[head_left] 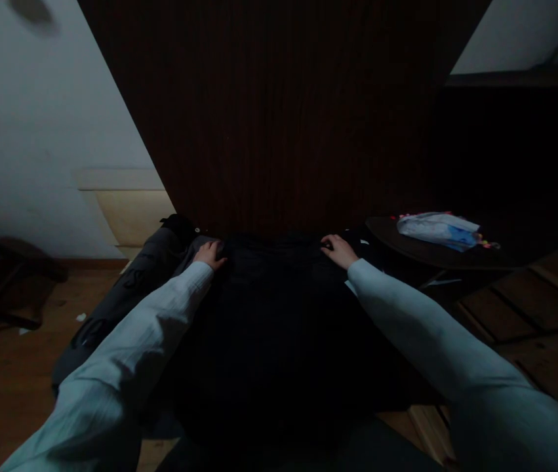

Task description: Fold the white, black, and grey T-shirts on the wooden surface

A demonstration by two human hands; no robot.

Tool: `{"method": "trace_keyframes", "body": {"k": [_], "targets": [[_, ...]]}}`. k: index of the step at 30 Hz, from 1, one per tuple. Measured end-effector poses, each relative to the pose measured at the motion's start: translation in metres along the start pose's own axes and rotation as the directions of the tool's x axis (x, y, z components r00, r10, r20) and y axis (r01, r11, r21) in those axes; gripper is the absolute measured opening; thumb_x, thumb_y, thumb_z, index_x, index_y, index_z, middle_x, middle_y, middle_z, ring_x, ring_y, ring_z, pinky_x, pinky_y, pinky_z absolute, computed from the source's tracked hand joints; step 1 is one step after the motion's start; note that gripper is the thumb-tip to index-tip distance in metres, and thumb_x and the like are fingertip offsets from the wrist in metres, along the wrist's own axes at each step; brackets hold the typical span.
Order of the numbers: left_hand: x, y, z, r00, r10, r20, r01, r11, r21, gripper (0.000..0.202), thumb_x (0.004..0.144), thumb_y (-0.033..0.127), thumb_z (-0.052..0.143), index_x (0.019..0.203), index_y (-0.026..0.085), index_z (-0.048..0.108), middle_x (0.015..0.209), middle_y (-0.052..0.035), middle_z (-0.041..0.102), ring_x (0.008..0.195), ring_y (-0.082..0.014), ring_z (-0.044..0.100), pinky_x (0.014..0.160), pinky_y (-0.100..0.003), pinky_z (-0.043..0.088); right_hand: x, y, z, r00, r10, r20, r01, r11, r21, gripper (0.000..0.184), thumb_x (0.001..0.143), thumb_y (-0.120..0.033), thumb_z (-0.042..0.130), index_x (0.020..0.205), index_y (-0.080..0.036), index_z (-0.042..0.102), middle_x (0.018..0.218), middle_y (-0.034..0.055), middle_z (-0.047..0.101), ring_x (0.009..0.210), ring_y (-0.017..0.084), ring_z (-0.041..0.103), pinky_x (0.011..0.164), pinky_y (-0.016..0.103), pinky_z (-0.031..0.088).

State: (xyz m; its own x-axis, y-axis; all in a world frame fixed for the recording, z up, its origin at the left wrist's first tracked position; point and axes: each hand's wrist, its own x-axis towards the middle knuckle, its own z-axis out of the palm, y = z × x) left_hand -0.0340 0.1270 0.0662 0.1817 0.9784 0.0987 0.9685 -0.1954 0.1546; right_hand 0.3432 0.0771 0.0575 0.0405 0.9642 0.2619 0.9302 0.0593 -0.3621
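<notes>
Both hands, left point(210, 254) and right point(338, 250), press flat on dark cloth point(273, 308).

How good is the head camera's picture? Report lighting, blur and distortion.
Head view: very dim, so the dark cloth under the left hand and right hand shows almost no detail; the pale sleeves and the white wall are the brightest parts; wide-angle stretch splays the arms toward the lower corners; a blurred dark smudge sits at top left; the plastic bag looks soft.

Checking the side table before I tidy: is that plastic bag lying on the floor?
No, the plastic bag lies on top of the dark round table, right of the right hand.
</notes>
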Motion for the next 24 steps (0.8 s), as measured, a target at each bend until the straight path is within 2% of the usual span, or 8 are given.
{"method": "trace_keyframes", "body": {"k": [4, 7, 10, 13, 16, 19, 22, 24], "targets": [[-0.061, -0.020, -0.001, 0.998, 0.006, 0.063, 0.000, 0.996, -0.094, 0.058, 0.075, 0.039, 0.047, 0.124, 0.008, 0.042, 0.123, -0.0152, 0.050, 0.110, -0.0247, 0.050, 0.096, -0.032, 0.038, -0.043, 0.002, -0.005, 0.982, -0.070, 0.178, 0.057, 0.995, 0.077, 0.018, 0.078, -0.022, 0.053, 0.094, -0.015, 0.057, 0.096, 0.0067, 0.059, 0.087, 0.014, 0.056, 0.083, 0.027, 0.044], [-0.120, -0.034, 0.005, 0.996, -0.022, 0.087, 0.039, 0.980, -0.197, 0.054, 0.074, 0.048, 0.041, 0.113, 0.012, 0.049, 0.105, -0.0115, 0.060, 0.092, -0.0213, 0.059, 0.084, -0.031, 0.046, -0.073, -0.002, -0.005, 0.950, -0.171, 0.262, 0.155, 0.985, 0.081, 0.023, 0.078, -0.025, 0.052, 0.099, -0.016, 0.057, 0.102, 0.0070, 0.059, 0.095, 0.016, 0.056, 0.088, 0.030, 0.043], [-0.182, -0.042, 0.014, 0.993, -0.070, 0.099, 0.095, 0.959, -0.267, 0.051, 0.072, 0.056, 0.037, 0.100, 0.017, 0.053, 0.092, -0.0085, 0.065, 0.081, -0.0210, 0.062, 0.075, -0.031, 0.049, -0.095, -0.005, -0.006, 0.924, -0.234, 0.301, 0.236, 0.971, 0.032, 0.028, 0.077, -0.028, 0.053, 0.103, -0.018, 0.057, 0.111, 0.0070, 0.057, 0.106, 0.020, 0.052, 0.096, 0.035, 0.039], [-0.229, -0.045, 0.026, 0.986, -0.127, 0.104, 0.156, 0.925, -0.346, 0.049, 0.069, 0.059, 0.037, 0.095, 0.020, 0.053, 0.087, -0.0066, 0.066, 0.080, -0.0210, 0.063, 0.075, -0.031, 0.049, -0.108, -0.002, -0.007, 0.947, -0.190, 0.260, 0.199, 0.980, -0.008, 0.030, 0.076, -0.031, 0.053, 0.104, -0.020, 0.056, 0.114, 0.0066, 0.056, 0.108, 0.021, 0.051, 0.096, 0.037, 0.038], [-0.254, -0.046, 0.039, 0.978, -0.172, 0.120, 0.207, 0.883, -0.421, 0.049, 0.067, 0.060, 0.039, 0.094, 0.020, 0.052, 0.084, -0.0064, 0.067, 0.077, -0.0208, 0.063, 0.072, -0.032, 0.050, -0.118, 0.010, -0.007, 0.982, -0.100, 0.158, 0.100, 0.995, 0.010, 0.030, 0.074, -0.033, 0.054, 0.101, -0.020, 0.056, 0.107, 0.0073, 0.057, 0.101, 0.021, 0.054, 0.091, 0.036, 0.042], [-0.264, -0.046, 0.051, 0.971, -0.211, 0.108, 0.237, 0.844, -0.482, 0.049, 0.065, 0.061, 0.043, 0.092, 0.020, 0.052, 0.078, -0.0056, 0.066, 0.070, -0.0201, 0.063, 0.067, -0.031, 0.051, -0.136, 0.029, -0.005, 0.999, 0.039, 0.013, -0.039, 0.998, 0.049, 0.034, 0.070, -0.040, 0.056, 0.096, -0.018, 0.054, 0.096, 0.0083, 0.058, 0.087, 0.020, 0.057, 0.082, 0.034, 0.045], [-0.271, -0.042, 0.059, 0.954, -0.294, 0.057, 0.277, 0.795, -0.539, 0.049, 0.065, 0.062, 0.045, 0.092, 0.022, 0.050, 0.075, -0.0031, 0.065, 0.067, -0.0192, 0.063, 0.063, -0.030, 0.050, -0.166, 0.050, -0.001, 0.969, 0.222, -0.111, -0.207, 0.970, 0.129, 0.045, 0.063, -0.055, 0.056, 0.089, -0.018, 0.052, 0.083, 0.0067, 0.058, 0.075, 0.019, 0.057, 0.071, 0.033, 0.047], [-0.280, -0.036, 0.063, 0.924, -0.383, -0.003, 0.310, 0.751, -0.583, 0.049, 0.065, 0.063, 0.044, 0.091, 0.022, 0.048, 0.075, -0.0024, 0.065, 0.067, -0.0193, 0.062, 0.063, -0.030, 0.049, -0.192, 0.060, 0.001, 0.941, 0.330, -0.071, -0.308, 0.926, 0.218, 0.053, 0.058, -0.063, 0.055, 0.086, -0.019, 0.051, 0.074, 0.0043, 0.058, 0.068, 0.018, 0.057, 0.064, 0.032, 0.047]]}}
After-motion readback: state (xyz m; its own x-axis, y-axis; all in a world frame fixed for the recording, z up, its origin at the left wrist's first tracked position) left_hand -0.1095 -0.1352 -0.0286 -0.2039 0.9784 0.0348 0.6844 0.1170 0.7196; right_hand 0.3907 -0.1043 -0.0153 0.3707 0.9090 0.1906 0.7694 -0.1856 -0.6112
